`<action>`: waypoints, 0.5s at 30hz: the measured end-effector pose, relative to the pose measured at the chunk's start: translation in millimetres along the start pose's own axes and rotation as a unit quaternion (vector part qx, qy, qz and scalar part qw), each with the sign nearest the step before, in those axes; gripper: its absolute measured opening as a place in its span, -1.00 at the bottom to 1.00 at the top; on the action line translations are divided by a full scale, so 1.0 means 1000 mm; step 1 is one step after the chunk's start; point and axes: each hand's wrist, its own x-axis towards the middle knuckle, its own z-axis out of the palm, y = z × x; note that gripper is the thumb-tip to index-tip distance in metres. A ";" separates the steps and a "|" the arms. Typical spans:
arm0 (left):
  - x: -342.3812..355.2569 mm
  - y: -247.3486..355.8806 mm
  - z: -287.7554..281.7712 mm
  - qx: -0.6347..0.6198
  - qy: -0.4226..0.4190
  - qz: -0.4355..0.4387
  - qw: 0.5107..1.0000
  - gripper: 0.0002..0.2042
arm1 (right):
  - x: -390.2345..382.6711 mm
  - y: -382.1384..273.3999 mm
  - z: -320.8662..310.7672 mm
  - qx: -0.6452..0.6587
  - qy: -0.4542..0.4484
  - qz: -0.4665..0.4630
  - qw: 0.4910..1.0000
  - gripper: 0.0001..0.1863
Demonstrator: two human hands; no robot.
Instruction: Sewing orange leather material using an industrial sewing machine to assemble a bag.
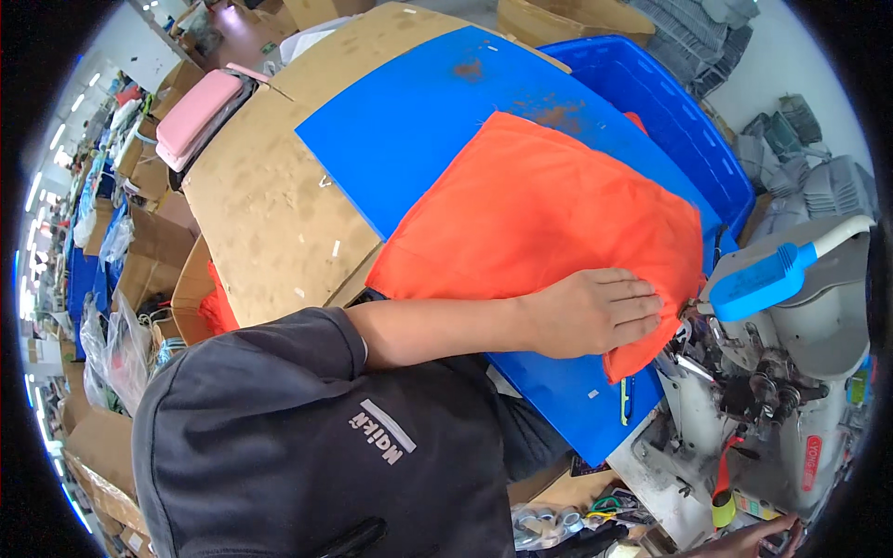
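A bright orange piece of fabric [549, 214] lies spread over the blue board, its right edge reaching the working end of a sewing machine [763, 400]. My left hand [595, 313] rests flat on the fabric near that edge, palm down, fingers stretched out. Low at the right rim, my right hand [758, 539] shows only in part beside the machine. Its fingers look extended and apart, with nothing visible in them. A blue lamp head [761, 281] on a white neck hangs over the machine. Where fabric and machine meet is partly hidden.
The blue board [372, 139] lies on a stained brown cardboard surface [270, 205]. Behind it stands a blue plastic bin [693, 139]. A yellow-green tool [626, 402] lies near the machine. A pink case [200, 112] sits at far left; cartons [149, 251] stand beyond the table.
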 end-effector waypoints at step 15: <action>-0.012 0.004 -0.011 -0.004 -0.010 -0.015 1.000 -0.64 | 0.006 -0.028 -0.027 -0.003 -0.083 0.021 0.996 -0.61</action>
